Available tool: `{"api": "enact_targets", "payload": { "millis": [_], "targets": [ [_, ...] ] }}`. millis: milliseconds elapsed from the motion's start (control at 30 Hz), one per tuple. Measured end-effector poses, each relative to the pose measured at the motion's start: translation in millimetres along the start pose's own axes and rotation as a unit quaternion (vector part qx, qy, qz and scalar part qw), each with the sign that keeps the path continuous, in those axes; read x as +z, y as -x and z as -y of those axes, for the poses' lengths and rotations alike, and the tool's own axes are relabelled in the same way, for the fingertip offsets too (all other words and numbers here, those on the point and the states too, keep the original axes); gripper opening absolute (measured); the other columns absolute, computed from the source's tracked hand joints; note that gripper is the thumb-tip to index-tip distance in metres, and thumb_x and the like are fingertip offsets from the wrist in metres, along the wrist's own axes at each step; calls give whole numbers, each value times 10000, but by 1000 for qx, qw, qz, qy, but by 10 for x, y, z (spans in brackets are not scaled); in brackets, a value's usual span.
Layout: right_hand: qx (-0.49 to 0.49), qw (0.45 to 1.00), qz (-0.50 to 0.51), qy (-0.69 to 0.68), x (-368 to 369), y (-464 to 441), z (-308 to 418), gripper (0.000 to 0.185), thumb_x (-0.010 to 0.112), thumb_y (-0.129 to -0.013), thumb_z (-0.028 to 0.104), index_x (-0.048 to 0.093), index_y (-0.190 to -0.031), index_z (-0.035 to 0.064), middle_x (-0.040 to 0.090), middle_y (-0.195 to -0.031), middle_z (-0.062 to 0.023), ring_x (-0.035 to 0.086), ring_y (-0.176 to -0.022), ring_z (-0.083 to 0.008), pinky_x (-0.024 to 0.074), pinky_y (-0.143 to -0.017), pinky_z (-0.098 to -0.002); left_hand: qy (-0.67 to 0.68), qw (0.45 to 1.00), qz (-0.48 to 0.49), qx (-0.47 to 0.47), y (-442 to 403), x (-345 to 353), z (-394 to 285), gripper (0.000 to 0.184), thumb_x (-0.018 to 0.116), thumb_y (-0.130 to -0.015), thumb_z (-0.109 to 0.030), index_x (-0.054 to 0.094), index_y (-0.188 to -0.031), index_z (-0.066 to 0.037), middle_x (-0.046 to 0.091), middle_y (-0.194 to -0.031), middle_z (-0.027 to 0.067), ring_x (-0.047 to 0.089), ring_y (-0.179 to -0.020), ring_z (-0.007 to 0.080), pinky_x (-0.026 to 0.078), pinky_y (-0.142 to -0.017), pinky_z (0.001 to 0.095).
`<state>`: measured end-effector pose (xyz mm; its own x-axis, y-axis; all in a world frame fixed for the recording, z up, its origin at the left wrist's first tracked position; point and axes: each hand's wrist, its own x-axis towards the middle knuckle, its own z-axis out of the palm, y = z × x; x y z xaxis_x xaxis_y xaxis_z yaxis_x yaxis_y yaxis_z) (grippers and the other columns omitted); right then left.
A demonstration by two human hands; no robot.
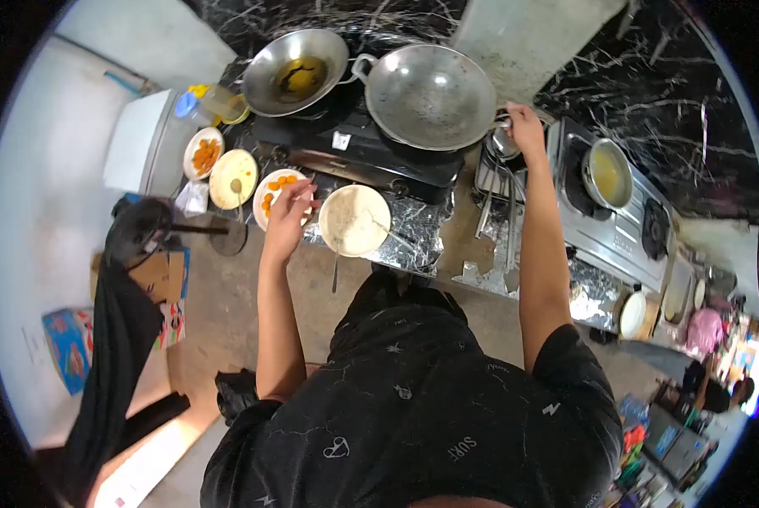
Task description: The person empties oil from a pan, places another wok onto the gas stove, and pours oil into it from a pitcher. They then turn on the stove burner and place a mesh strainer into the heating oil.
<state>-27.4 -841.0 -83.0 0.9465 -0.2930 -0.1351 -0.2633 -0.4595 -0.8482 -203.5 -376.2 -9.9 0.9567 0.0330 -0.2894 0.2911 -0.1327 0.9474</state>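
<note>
My right hand [525,132] is closed at the right side of a large steel wok [430,97], its fingers curled around the handle there. The wok sits on the right side of a black stove [312,140]. My left hand [291,207] hovers over a white plate [263,222] of small orange balls [269,198], fingers apart and slightly bent, with nothing visible in them. Just right of that hand stands a cream bowl [354,222] of pale batter, with spoon handles over its rim. A second wok [274,63] with yellowish oil is on the stove's left side.
At left are a plate of orange pieces [204,154], a bowl with a spoon [232,173] and bottles [218,102]. Metal utensils [511,224] lie below my right forearm. A silver stove [629,233] with a pot [606,175] stands right; a fan [142,235] stands left.
</note>
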Motion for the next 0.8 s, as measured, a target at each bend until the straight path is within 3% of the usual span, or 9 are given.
{"api": "enact_targets", "payload": {
  "millis": [100, 133, 200, 300, 400, 500, 667, 733, 800],
  "targets": [
    [-87, 987, -108, 75, -5, 46, -450, 486, 514, -949, 435, 627, -1020, -32, 665, -812, -197, 653, -767, -349, 476, -720, -439, 31, 993, -100, -47, 455, -232, 268, 314, 522, -975, -226, 565, -1220, -34, 634, -1036, 60, 605, -881, 130, 456, -739, 241],
    [-120, 971, -107, 177, -116, 370, -215, 442, 558, -948, 411, 636, -914, -22, 631, -686, -48, 594, -649, -171, 461, -613, -308, 29, 990, -122, -66, 563, -353, 406, 286, 510, -983, -264, 582, -1157, -49, 619, -947, 30, 587, -825, 119, 440, -722, 240],
    [8, 1000, 22, -10, -111, 901, -70, 391, 541, -964, 389, 660, -868, 30, 540, -611, -3, 501, -550, -103, 367, -500, -265, 48, 981, -170, -76, 666, -500, 540, 249, 493, -995, -309, 569, -917, -85, 542, -773, -12, 495, -679, 89, 396, -632, 241],
    [-2, 974, 168, -155, 241, 1581, 286, 292, 559, -974, 299, 689, -879, 55, 529, -629, 32, 424, -548, -51, 315, -503, -217, 10, 975, -201, -91, 640, -789, 484, 271, 480, -1006, -287, 518, -806, -107, 527, -757, -2, 474, -662, 86, 372, -587, 255],
    [-11, 941, 265, -209, 547, 1891, 719, 238, 577, -967, 265, 678, -990, 51, 560, -663, 15, 427, -553, -35, 326, -502, -206, -209, 946, -225, 102, 149, -1089, 329, 314, 439, -999, -291, 614, -911, -46, 458, -621, -15, 456, -580, 99, 374, -544, 280],
    [-21, 915, 312, -253, 922, 1943, 1101, 223, 581, -962, 232, 656, -1056, 44, 579, -686, 7, 430, -550, -31, 331, -499, -196, -297, 910, -269, 107, -719, -1575, -57, 316, 503, -918, -239, 635, -1108, -24, 677, -906, 191, 645, -783, 277, 492, -712, 376],
    [-32, 909, 272, -315, 1842, 1432, 1419, 225, 596, -945, 186, 638, -1105, 33, 614, -734, -9, 435, -561, -22, 327, -503, -177, -463, 801, -259, 277, -2673, -2282, -660, 343, 556, -913, -283, 617, -1156, -49, 668, -891, 232, 663, -873, 339, 509, -800, 418],
    [16, 910, 194, -366, 2222, 1221, 1436, 269, 636, -910, 192, 629, -1117, 19, 640, -769, -37, 490, -597, -58, 400, -553, -217, -583, 731, -277, 222, -3238, -2398, -616, 360, 538, -913, -268, 602, -1192, -49, 653, -1030, 264, 631, -950, 409, 496, -868, 457],
    [-28, 958, 104, -267, 2532, 1111, 1439, 290, 646, -893, 199, 625, -1116, 14, 649, -789, -55, 529, -623, -94, 436, -601, -253, -574, 759, -230, 204, -3734, -2521, -482, 401, 536, -910, -280, 571, -1216, -23, 632, -1104, 264, 605, -1024, 420, 481, -910, 464]
  ]
}}
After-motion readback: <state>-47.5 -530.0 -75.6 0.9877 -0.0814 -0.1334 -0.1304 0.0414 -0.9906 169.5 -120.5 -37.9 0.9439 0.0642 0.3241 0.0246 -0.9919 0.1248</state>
